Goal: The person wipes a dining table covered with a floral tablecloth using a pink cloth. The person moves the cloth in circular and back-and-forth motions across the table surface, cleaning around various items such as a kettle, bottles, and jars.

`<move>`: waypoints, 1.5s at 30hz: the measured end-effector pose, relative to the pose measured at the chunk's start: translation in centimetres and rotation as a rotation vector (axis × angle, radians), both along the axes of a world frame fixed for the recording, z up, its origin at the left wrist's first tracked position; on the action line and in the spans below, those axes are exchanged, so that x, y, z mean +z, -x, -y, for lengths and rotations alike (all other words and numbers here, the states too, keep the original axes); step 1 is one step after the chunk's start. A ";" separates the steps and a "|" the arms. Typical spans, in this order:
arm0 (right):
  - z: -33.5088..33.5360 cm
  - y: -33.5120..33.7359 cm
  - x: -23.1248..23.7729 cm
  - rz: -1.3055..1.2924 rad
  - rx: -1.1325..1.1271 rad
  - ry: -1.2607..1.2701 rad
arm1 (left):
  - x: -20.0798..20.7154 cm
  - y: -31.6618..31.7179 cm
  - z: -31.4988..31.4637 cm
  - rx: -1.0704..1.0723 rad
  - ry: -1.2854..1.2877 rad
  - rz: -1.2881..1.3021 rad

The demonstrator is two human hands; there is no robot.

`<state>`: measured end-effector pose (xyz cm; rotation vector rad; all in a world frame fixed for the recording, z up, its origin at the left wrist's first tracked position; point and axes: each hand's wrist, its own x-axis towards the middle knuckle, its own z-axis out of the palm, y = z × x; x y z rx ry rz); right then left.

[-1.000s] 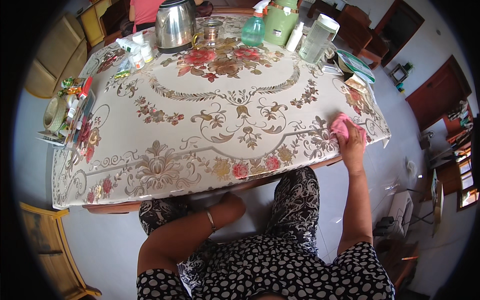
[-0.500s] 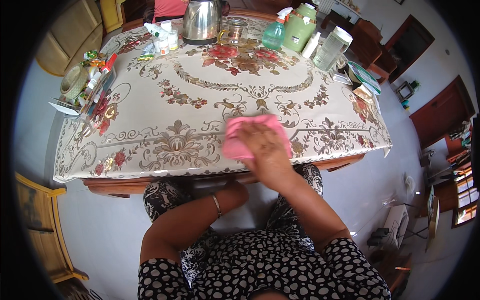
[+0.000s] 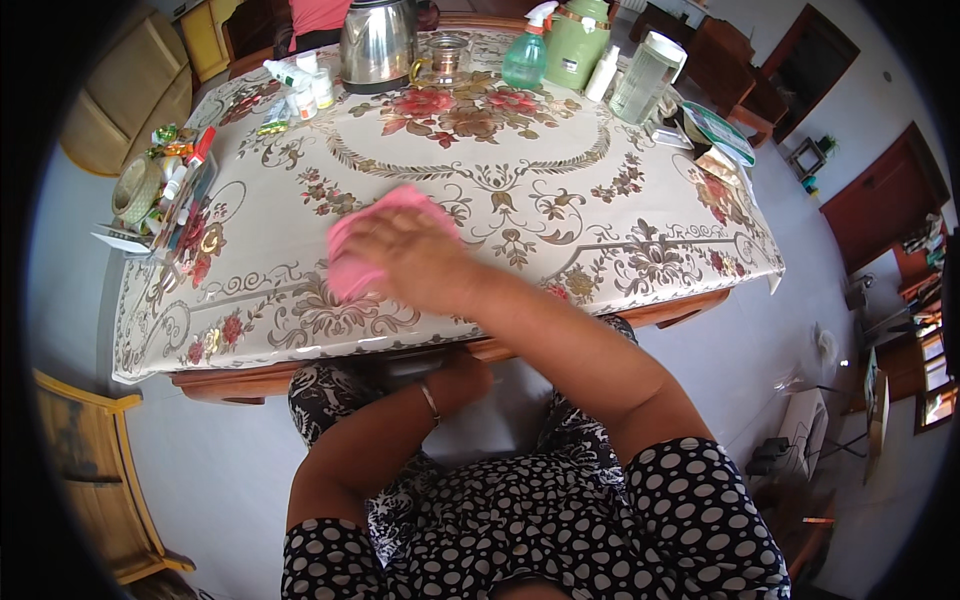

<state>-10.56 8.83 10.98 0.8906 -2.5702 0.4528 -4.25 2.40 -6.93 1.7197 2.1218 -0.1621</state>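
A: Where is the crumpled pink cloth (image 3: 375, 245)?

B: Under the right hand (image 3: 415, 255), fingers spread flat on it, on the floral oilcloth worktop (image 3: 520, 200) near its front edge.

A: Left hand (image 3: 465, 375)?

B: Below the worktop edge; finger state cannot be told. The worktop centre lies open; bottles and a steel kettle (image 3: 377, 42) line the far edge.

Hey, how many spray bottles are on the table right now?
1. A green spray bottle with a white trigger stands at the far edge of the table, between the glass jar and the green jug. Others might be hidden behind the kettle.
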 end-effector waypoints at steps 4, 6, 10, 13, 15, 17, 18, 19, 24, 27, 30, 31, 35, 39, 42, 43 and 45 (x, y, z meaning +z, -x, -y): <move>-10.1 2.0 -0.9 -0.082 -0.225 -0.076 | -0.4 0.3 -0.5 -0.024 0.003 -0.024; -15.0 1.8 -1.0 -0.091 -0.364 -0.089 | -0.7 0.3 -0.3 -0.032 0.010 -0.044; -25.0 -0.8 -0.9 -0.124 -0.635 -0.088 | -1.6 0.2 0.0 -0.070 -0.009 -0.101; -32.3 -3.7 -1.1 -0.173 -0.768 -0.015 | -4.1 0.4 0.1 0.081 -0.120 -0.002; -37.0 -6.0 -1.4 -0.153 -0.972 -0.092 | -7.8 0.5 0.7 0.142 -0.293 -0.094; -41.8 -8.5 -2.1 -0.266 -1.084 -0.220 | -11.4 0.6 2.3 -0.165 -0.485 -0.803; -42.9 -9.8 -1.5 -0.172 -1.155 -0.169 | -11.6 0.6 2.3 -0.326 -0.505 -1.123; -43.8 -11.4 -0.7 -0.078 -1.226 -0.120 | -11.8 0.7 2.2 -0.463 -0.565 -1.462; -52.0 -17.9 -0.8 0.119 -1.597 -0.152 | -8.9 0.3 2.0 -0.371 -0.352 -0.820; -56.7 -20.1 -1.4 0.152 -1.623 -0.095 | -6.9 0.0 1.9 -0.256 -0.208 -0.497; -59.5 -20.8 -1.8 0.192 -1.637 -0.047 | -5.7 -0.1 1.9 -0.213 -0.145 -0.390; -60.2 -20.9 -2.0 0.193 -1.663 -0.047 | -5.5 -0.2 1.9 -0.205 -0.135 -0.367; -62.3 -20.7 -2.4 0.205 -1.751 -0.043 | -4.6 -0.3 1.9 -0.177 -0.101 -0.312; -63.5 -20.3 -2.4 0.235 -1.786 -0.055 | -3.9 -0.5 1.8 -0.163 -0.079 -0.280; -63.6 -19.9 -2.1 0.262 -1.801 -0.058 | -3.7 -0.7 1.6 -0.156 -0.065 -0.261; -63.6 -19.8 -2.1 0.266 -1.809 -0.059 | -3.6 -0.8 1.6 -0.153 -0.062 -0.260; -64.4 -19.8 -2.3 0.254 -1.802 -0.066 | -3.5 -0.7 1.6 -0.147 -0.054 -0.250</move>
